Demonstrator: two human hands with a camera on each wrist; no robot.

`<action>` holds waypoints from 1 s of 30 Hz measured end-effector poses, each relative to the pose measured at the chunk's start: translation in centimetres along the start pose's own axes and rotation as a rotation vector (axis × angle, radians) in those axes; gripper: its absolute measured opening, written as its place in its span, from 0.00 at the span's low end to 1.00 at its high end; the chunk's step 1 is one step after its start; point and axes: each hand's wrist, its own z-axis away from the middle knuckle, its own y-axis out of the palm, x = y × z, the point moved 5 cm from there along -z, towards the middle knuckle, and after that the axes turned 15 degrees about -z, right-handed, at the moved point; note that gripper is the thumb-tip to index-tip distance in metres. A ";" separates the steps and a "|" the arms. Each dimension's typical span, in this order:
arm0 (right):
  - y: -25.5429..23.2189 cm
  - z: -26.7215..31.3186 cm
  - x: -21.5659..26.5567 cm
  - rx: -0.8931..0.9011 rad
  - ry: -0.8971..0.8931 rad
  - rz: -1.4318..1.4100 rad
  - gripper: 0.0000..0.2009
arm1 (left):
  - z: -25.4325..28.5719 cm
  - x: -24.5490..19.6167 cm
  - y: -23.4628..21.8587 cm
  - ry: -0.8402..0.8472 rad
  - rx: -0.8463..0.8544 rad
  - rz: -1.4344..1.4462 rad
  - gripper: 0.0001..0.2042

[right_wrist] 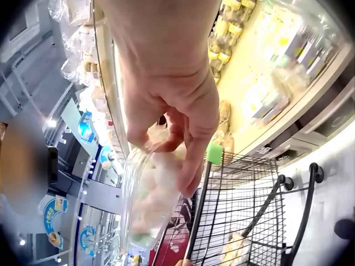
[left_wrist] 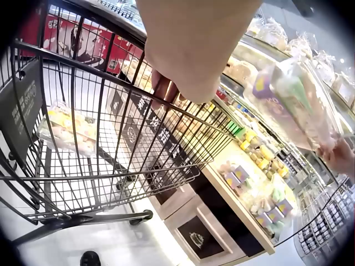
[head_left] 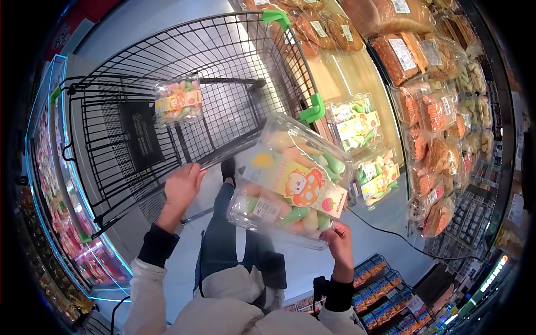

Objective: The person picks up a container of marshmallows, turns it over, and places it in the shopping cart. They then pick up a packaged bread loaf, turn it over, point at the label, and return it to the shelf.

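My right hand (head_left: 339, 245) pinches the near right corner of a clear plastic box of pastries (head_left: 290, 184), tilted in front of my body. Pink, green and cream pieces show through its lid, under a cartoon label with a barcode sticker. In the right wrist view, thumb and fingers (right_wrist: 191, 160) close on the box's edge. My left hand (head_left: 181, 190) grips the top rail of a black wire shopping cart (head_left: 111, 206); in the left wrist view its fingers curl over that rail. A similar pastry box (head_left: 178, 100) lies inside the cart.
Two more such boxes (head_left: 357, 123) stand on a wooden ledge right of the cart. Wrapped breads (head_left: 441, 111) fill the shelves beyond. A lit display case (head_left: 72, 195) borders the cart's left. Snack racks (head_left: 385, 290) stand low right, near a black cable (head_left: 413, 243).
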 end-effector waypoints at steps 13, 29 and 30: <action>-7.1 0.5 -0.9 -0.128 -0.043 0.042 0.07 | -0.3 0.2 1.9 -0.035 0.010 -0.129 0.10; -11.6 -4.5 -4.3 -0.079 0.008 -0.114 0.04 | -1.1 -1.3 3.0 -0.053 0.060 -0.189 0.10; -11.8 -4.6 -4.3 -0.073 0.016 -0.117 0.04 | -1.0 -1.1 3.2 -0.059 0.067 -0.183 0.10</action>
